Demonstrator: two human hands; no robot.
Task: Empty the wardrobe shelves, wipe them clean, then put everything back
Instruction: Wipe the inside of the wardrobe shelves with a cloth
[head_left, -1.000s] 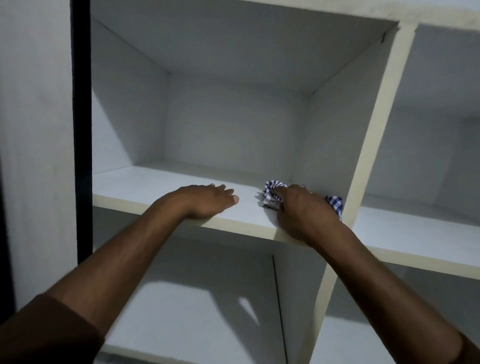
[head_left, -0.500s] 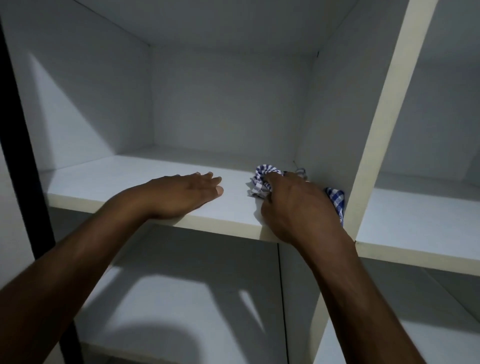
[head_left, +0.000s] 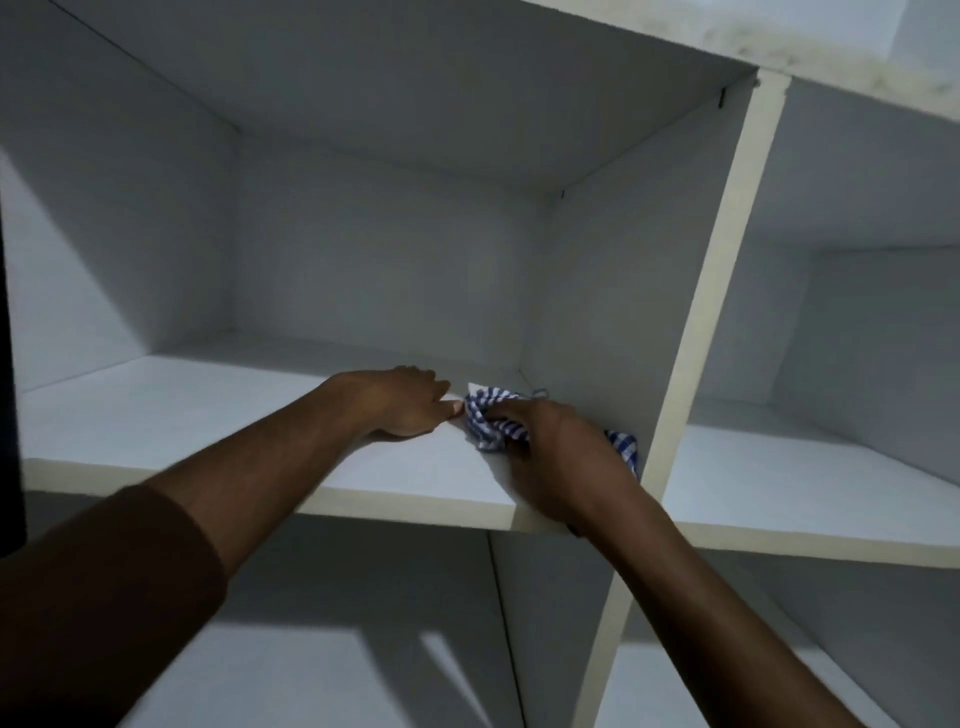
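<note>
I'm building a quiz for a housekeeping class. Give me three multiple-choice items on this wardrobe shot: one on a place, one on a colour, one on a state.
1. Where on the shelf does the cloth lie?
A. its right end, by the upright divider
B. its left end
C. the compartment below

2. What colour is the cloth?
A. plain red
B. blue and white check
C. solid black

3. How is the left hand?
A. gripping the cloth
B. flat on the shelf
C. raised off it

Answers:
1 A, it lies bunched near the divider.
2 B, the check shows beside the right hand.
3 B, its fingers lie straight on the board.

The right hand (head_left: 558, 457) hides most of the checked cloth (head_left: 488, 418).
</note>
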